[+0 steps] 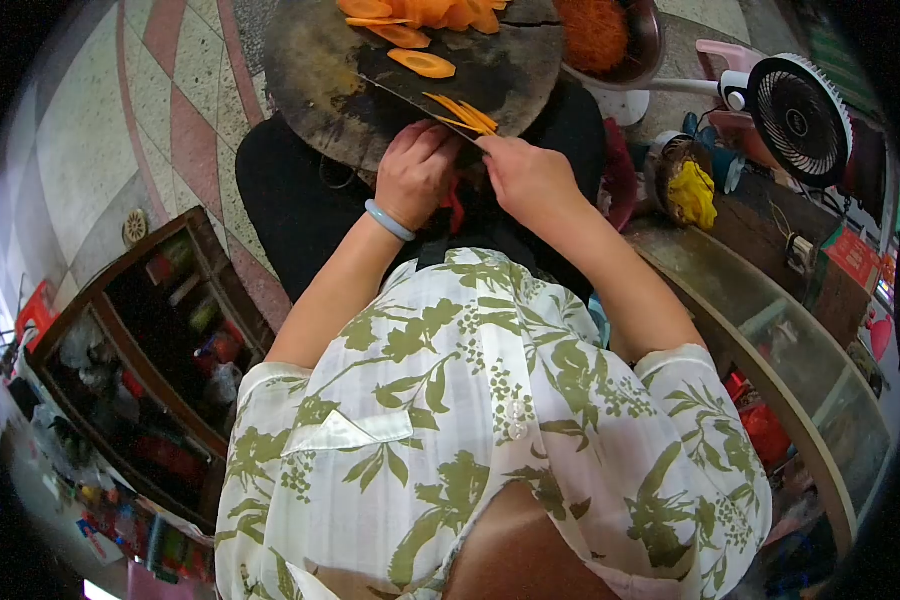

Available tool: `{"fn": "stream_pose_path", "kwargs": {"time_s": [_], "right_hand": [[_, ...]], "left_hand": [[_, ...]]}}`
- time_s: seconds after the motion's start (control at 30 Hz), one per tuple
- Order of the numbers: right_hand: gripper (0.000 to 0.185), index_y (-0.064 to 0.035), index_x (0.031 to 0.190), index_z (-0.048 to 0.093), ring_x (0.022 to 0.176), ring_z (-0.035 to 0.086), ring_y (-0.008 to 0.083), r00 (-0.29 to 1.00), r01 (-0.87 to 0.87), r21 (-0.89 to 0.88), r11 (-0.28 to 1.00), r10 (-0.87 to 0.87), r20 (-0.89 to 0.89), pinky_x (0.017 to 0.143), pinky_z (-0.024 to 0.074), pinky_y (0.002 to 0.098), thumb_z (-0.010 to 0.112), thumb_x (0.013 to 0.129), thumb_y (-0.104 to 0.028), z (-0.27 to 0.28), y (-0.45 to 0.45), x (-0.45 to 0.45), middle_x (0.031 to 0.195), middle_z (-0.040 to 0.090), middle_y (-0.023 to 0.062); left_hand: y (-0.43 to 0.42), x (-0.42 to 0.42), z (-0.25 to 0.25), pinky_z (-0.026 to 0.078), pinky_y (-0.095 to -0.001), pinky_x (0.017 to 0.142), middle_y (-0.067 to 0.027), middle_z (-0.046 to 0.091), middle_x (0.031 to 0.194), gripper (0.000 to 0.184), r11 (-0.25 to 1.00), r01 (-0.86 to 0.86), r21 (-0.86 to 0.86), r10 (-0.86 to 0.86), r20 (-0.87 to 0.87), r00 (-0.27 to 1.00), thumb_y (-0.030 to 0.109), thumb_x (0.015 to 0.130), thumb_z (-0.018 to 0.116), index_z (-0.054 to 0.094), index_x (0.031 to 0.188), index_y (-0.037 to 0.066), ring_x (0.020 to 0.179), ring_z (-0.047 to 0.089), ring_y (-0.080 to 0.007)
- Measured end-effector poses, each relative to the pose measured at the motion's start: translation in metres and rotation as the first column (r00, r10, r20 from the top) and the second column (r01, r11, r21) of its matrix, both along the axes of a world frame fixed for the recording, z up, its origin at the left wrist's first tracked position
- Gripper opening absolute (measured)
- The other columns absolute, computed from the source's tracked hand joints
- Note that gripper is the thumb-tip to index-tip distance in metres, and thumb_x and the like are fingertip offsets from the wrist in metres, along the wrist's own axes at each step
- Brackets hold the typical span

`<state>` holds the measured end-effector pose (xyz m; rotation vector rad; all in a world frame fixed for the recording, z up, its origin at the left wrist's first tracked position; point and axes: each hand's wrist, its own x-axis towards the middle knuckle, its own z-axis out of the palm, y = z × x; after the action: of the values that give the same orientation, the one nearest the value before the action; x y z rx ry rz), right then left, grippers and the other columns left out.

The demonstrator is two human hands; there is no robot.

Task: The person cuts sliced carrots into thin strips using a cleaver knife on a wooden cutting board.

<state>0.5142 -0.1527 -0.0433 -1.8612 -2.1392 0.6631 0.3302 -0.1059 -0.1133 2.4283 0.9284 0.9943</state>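
Observation:
A round, dark wooden chopping board (pixel 320 110) lies in front of me, above my lap. My right hand (pixel 532 183) is wrapped round the handle of a knife (pixel 410 102), whose blade slants up to the left over the board. On the far side of the blade lie thin carrot strips (pixel 467 112). My left hand (pixel 417 168), with a pale bangle at its wrist, is on the near side of the blade with fingers curled down at the board's near edge. Whatever is under those fingers is hidden. Single carrot slices (pixel 422 64) and a heap of more slices (pixel 435 12) lie farther back.
Beyond the board on the right is a metal bowl (pixel 653 45) of shredded carrot (pixel 592 38). A black-and-white fan (pixel 798 120) stands to its right, near a yellow plastic bag (pixel 692 195). Wooden-framed cabinets are on the left (pixel 120 330) and right (pixel 770 340).

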Motion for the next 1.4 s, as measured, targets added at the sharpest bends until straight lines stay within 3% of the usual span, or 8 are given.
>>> {"fn": "stream_pose_path", "kwargs": {"time_s": [0.47, 0.6, 0.67, 0.73, 0.8, 0.9, 1.2, 1.4], "right_hand": [[0.021, -0.0013, 0.095, 0.061, 0.076, 0.066, 0.0443, 0.949, 0.221, 0.04, 0.974, -0.205, -0.241, 0.066, 0.0533, 0.0504, 0.065, 0.09, -0.021, 0.008, 0.021, 0.03, 0.079, 0.066, 0.0246], [0.024, -0.0002, 0.096, 0.062, 0.061, 0.065, 0.0247, 0.786, 0.331, -0.289, 0.898, -0.432, -0.443, 0.054, 0.0502, 0.0363, 0.068, 0.091, -0.023, 0.021, 0.027, 0.033, 0.071, 0.065, 0.013], [0.021, -0.0009, 0.097, 0.063, 0.055, 0.057, 0.0078, 0.631, 0.311, -0.474, 0.824, -0.552, -0.545, 0.049, 0.0446, 0.0252, 0.068, 0.094, -0.021, 0.023, 0.027, 0.034, 0.071, 0.062, 0.0024], [0.021, -0.0015, 0.098, 0.063, 0.053, 0.055, 0.0082, 0.516, 0.242, -0.548, 0.8, -0.585, -0.626, 0.048, 0.0443, 0.0239, 0.068, 0.094, -0.021, 0.018, 0.03, 0.031, 0.072, 0.061, 0.0015], [0.021, -0.0016, 0.098, 0.063, 0.053, 0.054, 0.0082, 0.444, 0.159, -0.593, 0.789, -0.594, -0.671, 0.047, 0.0439, 0.023, 0.068, 0.095, -0.021, 0.013, 0.034, 0.027, 0.072, 0.061, 0.0013], [0.02, -0.0015, 0.099, 0.064, 0.056, 0.055, 0.0075, 0.381, 0.078, -0.613, 0.786, -0.592, -0.71, 0.047, 0.0434, 0.0219, 0.067, 0.095, -0.02, 0.001, 0.04, 0.018, 0.074, 0.061, 0.0015], [0.02, -0.0023, 0.099, 0.063, 0.056, 0.054, 0.0068, 0.418, 0.183, -0.602, 0.777, -0.616, -0.668, 0.047, 0.043, 0.0216, 0.068, 0.095, -0.022, -0.012, 0.04, 0.034, 0.073, 0.06, 0.0004], [0.02, -0.003, 0.101, 0.062, 0.055, 0.053, 0.0064, 0.418, 0.317, -0.561, 0.764, -0.644, -0.641, 0.048, 0.0428, 0.022, 0.067, 0.096, -0.022, -0.006, 0.03, 0.061, 0.073, 0.059, -0.0005]], "left_hand": [[0.004, 0.008, 0.011, 0.051, -0.0393, 0.092, -0.0114, 0.066, 0.107, 0.033, 0.999, -0.02, 0.031, 0.023, -0.091, 0.996, 0.006, 0.074, 0.066, 0.069, 0.107, 0.003, 0.103, 0.063, -0.0302], [0.003, 0.011, 0.02, 0.051, -0.0391, 0.09, -0.0113, 0.066, 0.109, 0.026, 0.986, -0.111, -0.124, 0.118, 0.046, 0.992, 0.007, 0.086, 0.065, 0.068, 0.111, 0.002, 0.103, 0.063, -0.0281], [0.009, 0.018, 0.024, 0.051, -0.039, 0.09, -0.0103, 0.067, 0.112, 0.023, 0.783, -0.165, -0.6, 0.385, 0.259, 0.886, 0.01, 0.093, 0.063, 0.067, 0.114, 0.0, 0.104, 0.063, -0.0263], [0.026, 0.022, 0.041, 0.051, -0.0386, 0.093, -0.0087, 0.067, 0.115, 0.029, 0.346, 0.054, -0.937, 0.64, 0.278, 0.716, 0.023, 0.102, 0.058, 0.064, 0.119, 0.0, 0.108, 0.063, -0.0237], [0.043, 0.022, 0.049, 0.051, -0.0408, 0.097, -0.0106, 0.066, 0.117, 0.038, -0.024, 0.609, -0.793, 0.793, 0.355, 0.494, 0.034, 0.104, 0.053, 0.061, 0.123, 0.003, 0.111, 0.063, -0.0255], [0.054, 0.022, 0.053, 0.051, -0.0436, 0.099, -0.0117, 0.066, 0.118, 0.043, -0.113, 0.798, -0.592, 0.819, 0.399, 0.412, 0.041, 0.105, 0.047, 0.058, 0.125, 0.005, 0.111, 0.063, -0.0259], [0.056, 0.005, 0.008, 0.051, -0.0458, 0.102, -0.0178, 0.066, 0.118, 0.043, -0.174, 0.877, -0.448, 0.773, 0.489, 0.403, 0.035, 0.106, 0.046, 0.06, 0.122, -0.002, 0.113, 0.064, -0.0306], [0.051, 0.008, 0.038, 0.057, -0.0373, 0.092, -0.0168, 0.066, 0.116, 0.031, -0.137, 0.634, -0.761, 0.784, 0.308, 0.539, 0.018, 0.103, 0.054, 0.058, 0.126, -0.003, 0.107, 0.066, -0.0271]]}}
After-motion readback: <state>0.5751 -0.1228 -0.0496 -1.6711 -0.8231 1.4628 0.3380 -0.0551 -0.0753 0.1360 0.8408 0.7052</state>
